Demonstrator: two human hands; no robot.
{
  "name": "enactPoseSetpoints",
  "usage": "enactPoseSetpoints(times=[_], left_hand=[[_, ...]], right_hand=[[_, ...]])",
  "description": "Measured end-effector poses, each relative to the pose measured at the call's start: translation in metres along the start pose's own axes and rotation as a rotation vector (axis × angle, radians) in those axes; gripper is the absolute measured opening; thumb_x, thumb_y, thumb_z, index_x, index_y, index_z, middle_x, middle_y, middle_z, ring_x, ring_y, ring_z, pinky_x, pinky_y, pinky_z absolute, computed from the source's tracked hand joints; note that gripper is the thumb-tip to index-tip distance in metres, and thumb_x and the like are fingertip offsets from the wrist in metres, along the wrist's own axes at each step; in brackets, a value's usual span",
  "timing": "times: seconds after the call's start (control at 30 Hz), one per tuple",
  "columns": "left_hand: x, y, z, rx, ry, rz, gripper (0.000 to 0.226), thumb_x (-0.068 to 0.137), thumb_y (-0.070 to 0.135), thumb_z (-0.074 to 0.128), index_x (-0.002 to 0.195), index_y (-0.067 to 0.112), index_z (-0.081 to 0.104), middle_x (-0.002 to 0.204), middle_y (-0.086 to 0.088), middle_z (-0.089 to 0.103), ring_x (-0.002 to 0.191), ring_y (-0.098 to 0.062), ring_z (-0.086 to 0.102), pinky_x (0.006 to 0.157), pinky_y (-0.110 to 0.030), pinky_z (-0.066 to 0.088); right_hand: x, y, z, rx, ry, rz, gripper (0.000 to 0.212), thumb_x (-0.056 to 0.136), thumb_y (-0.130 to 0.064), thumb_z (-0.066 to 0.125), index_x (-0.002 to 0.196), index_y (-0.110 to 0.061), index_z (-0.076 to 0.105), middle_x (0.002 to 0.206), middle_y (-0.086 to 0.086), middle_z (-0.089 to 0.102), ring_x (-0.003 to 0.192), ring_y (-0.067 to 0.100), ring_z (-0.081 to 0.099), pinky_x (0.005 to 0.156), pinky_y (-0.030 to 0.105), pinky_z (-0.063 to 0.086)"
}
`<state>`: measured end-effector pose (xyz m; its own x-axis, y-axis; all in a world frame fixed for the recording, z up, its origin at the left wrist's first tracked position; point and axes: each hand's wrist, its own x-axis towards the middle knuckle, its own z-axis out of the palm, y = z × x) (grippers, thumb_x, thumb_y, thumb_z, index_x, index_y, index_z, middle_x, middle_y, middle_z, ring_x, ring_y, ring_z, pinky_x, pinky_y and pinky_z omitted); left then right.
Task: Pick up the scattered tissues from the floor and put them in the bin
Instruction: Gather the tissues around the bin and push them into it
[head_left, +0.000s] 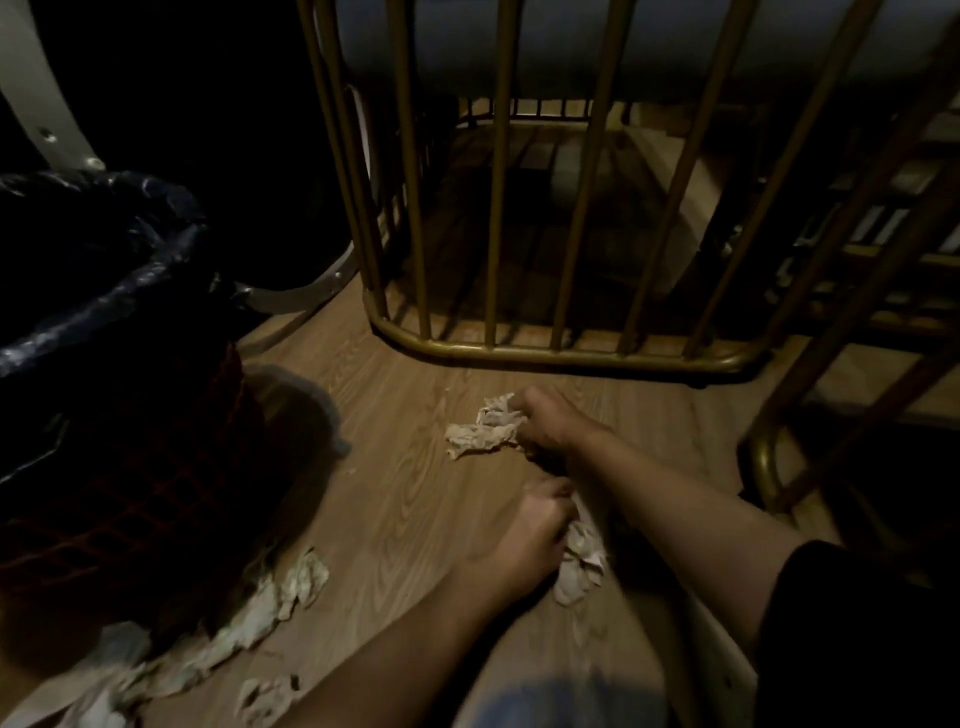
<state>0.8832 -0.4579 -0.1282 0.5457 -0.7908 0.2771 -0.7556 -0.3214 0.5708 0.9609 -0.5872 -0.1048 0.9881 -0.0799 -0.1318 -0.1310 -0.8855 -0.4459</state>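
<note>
We're mid-gather, nothing binned from this handful yet as far as we can judge. Largest first: wood-grain laminate floor (405, 395) carries everything; the brass-coloured metal bar frame (561, 353) stands just beyond our hands, not touching them. Dark lattice-sided waste bin with a black plastic liner (119, 364) sits on our left, mouth up, well apart from both hands. A long trail of crumpled off-white tissues (260, 618) lies by the bin's base, long axis running diagonally from lower left up towards the right; a small loose wad (270, 696) lies just below it. Right hand (545, 421) has its grip closed on a crumpled pale tissue clump (485, 431), which spills out to the left, long axis roughly left-right, low at floor level. Left hand (530, 530) has its grip closed on another crumpled tissue (579, 561), which hangs down and to the right of the fist, long axis near vertical in frame. Next move, our call: lift both handfuls clear, swing left over the liner rim and release, then return for the trail by the bin. Light is poor, so finger detail is uncertain.
</note>
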Motion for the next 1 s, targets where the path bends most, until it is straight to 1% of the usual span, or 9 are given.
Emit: enactPoseSetpoints(times=[0.1, 0.2, 0.27, 0.37, 0.57, 0.63, 0.73, 0.83, 1.0], left_hand=[[0.004, 0.007, 0.024, 0.082, -0.11, 0.041, 0.033, 0.071, 0.016, 0.035, 0.074, 0.0, 0.064, 0.125, -0.022, 0.056, 0.101, -0.036, 0.05, 0.083, -0.039, 0.04], [0.009, 0.014, 0.034, 0.156, -0.198, 0.048, 0.022, 0.081, 0.008, 0.048, 0.093, 0.002, 0.065, 0.145, -0.013, 0.039, 0.126, -0.035, 0.034, 0.104, -0.04, 0.034], [0.013, 0.015, 0.038, 0.177, -0.218, 0.039, 0.02, 0.082, 0.008, 0.051, 0.098, 0.004, 0.062, 0.135, -0.015, 0.048, 0.124, -0.033, 0.034, 0.105, -0.045, 0.035], [0.014, 0.02, 0.04, 0.143, -0.145, -0.018, 0.013, 0.082, 0.01, 0.051, 0.086, 0.005, 0.062, 0.102, -0.014, 0.059, 0.103, -0.028, 0.044, 0.089, -0.043, 0.043], [-0.014, 0.019, 0.021, 0.176, -0.061, -0.151, 0.018, 0.082, 0.013, 0.049, 0.079, 0.004, 0.064, 0.094, -0.011, 0.063, 0.092, -0.022, 0.051, 0.071, -0.022, 0.033], [-0.033, 0.016, 0.004, 0.133, -0.053, -0.163, 0.018, 0.08, 0.015, 0.05, 0.072, 0.005, 0.063, 0.086, -0.006, 0.062, 0.078, -0.004, 0.049, 0.064, -0.015, 0.029], [-0.067, 0.003, -0.026, 0.031, 0.034, -0.22, 0.013, 0.073, 0.013, 0.051, 0.065, 0.009, 0.06, 0.074, 0.008, 0.055, 0.067, 0.01, 0.047, 0.059, -0.005, 0.028], [-0.095, -0.017, -0.053, 0.147, 0.054, -0.267, 0.014, 0.07, 0.015, 0.053, 0.072, 0.013, 0.066, 0.081, 0.0, 0.063, 0.082, -0.009, 0.054, 0.068, -0.008, 0.029], [-0.126, -0.033, -0.086, 0.301, 0.077, -0.316, 0.018, 0.067, 0.015, 0.054, 0.075, 0.014, 0.07, 0.08, -0.005, 0.066, 0.081, -0.017, 0.053, 0.064, -0.013, 0.028]], right_hand=[[-0.012, 0.004, -0.032, 0.1, 0.024, 0.012, 0.031, 0.074, -0.003, 0.062, 0.054, -0.024, 0.052, 0.066, -0.001, 0.055, 0.064, 0.015, 0.055, 0.048, 0.022, 0.036], [-0.024, 0.007, -0.07, 0.221, 0.109, 0.059, 0.029, 0.073, -0.005, 0.069, 0.058, -0.026, 0.056, 0.065, -0.003, 0.056, 0.063, 0.011, 0.053, 0.051, 0.022, 0.038], [-0.031, 0.012, -0.089, 0.313, 0.141, 0.094, 0.02, 0.073, -0.004, 0.072, 0.067, -0.021, 0.062, 0.069, -0.003, 0.059, 0.068, 0.011, 0.056, 0.053, 0.022, 0.041], [-0.04, 0.021, -0.105, 0.41, 0.204, 0.141, 0.012, 0.078, -0.007, 0.07, 0.083, -0.018, 0.067, 0.074, -0.006, 0.06, 0.071, 0.007, 0.056, 0.054, 0.019, 0.041], [-0.062, 0.034, -0.093, 0.471, 0.226, 0.2, 0.017, 0.076, -0.006, 0.072, 0.081, -0.02, 0.063, 0.074, -0.003, 0.06, 0.073, 0.013, 0.058, 0.054, 0.022, 0.039], [-0.067, 0.034, -0.072, 0.458, 0.234, 0.206, 0.019, 0.075, -0.008, 0.071, 0.077, -0.023, 0.06, 0.074, -0.002, 0.06, 0.071, 0.013, 0.058, 0.054, 0.024, 0.041], [-0.072, 0.036, -0.028, 0.38, 0.188, 0.164, 0.022, 0.082, -0.012, 0.063, 0.1, -0.024, 0.065, 0.102, 0.004, 0.064, 0.095, 0.02, 0.061, 0.078, 0.035, 0.05], [-0.081, 0.034, 0.015, 0.13, 0.132, 0.144, 0.042, 0.089, -0.006, 0.05, 0.128, -0.021, 0.054, 0.14, 0.01, 0.046, 0.128, 0.03, 0.042, 0.108, 0.038, 0.034], [-0.107, 0.008, 0.067, 0.042, 0.403, 0.002, 0.045, 0.081, 0.011, 0.045, 0.12, -0.006, 0.059, 0.12, 0.017, 0.06, 0.11, 0.033, 0.051, 0.093, 0.035, 0.042]])
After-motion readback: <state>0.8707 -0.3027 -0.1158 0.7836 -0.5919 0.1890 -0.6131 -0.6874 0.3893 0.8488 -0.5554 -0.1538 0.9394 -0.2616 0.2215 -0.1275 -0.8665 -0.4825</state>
